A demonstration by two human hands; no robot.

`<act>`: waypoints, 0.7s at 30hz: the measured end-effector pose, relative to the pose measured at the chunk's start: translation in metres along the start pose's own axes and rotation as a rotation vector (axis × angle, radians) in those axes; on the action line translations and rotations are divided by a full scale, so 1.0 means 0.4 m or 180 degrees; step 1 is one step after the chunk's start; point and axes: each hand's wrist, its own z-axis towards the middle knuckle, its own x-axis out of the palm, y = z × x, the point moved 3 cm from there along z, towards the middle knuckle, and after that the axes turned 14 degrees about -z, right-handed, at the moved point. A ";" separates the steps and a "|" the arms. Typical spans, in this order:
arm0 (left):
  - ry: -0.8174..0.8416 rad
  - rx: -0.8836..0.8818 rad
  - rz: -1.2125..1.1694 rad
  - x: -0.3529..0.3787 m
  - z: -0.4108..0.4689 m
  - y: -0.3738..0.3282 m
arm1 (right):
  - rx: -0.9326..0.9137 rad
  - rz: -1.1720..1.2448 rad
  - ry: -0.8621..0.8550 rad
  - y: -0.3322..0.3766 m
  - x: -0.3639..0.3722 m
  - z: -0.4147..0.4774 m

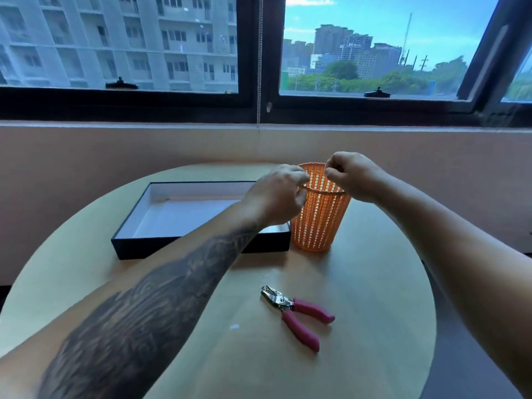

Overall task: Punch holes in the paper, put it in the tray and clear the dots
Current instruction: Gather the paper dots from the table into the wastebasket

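Dot-clearing is judged under way: the left hand (276, 194) and right hand (355, 177) are held over the bin (316, 226), fingers bunched together, anything pinched too small to tell. A white speck (234, 326) towards the front edge of the counter (374, 283) should be pinched next.

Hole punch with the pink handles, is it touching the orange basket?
Apart. The head view shows a stretch of bare table between the hole punch, lying near the person, and the orange basket standing farther back.

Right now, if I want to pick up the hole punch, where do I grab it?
Grab the hole punch by its two pink handles, coming from above on the near right side. They spread out toward you, while the metal head points away.
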 end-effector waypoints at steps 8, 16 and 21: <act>0.0010 -0.0029 0.0124 0.024 -0.010 -0.006 | 0.0099 0.0141 0.0313 -0.021 0.032 0.008; -0.0083 -0.0080 -0.0025 0.038 -0.018 0.009 | 0.0049 0.0088 0.0246 -0.021 0.035 -0.001; 0.0097 -0.0142 -0.0049 0.040 -0.023 0.008 | -0.0051 0.0207 0.0097 -0.020 0.031 -0.005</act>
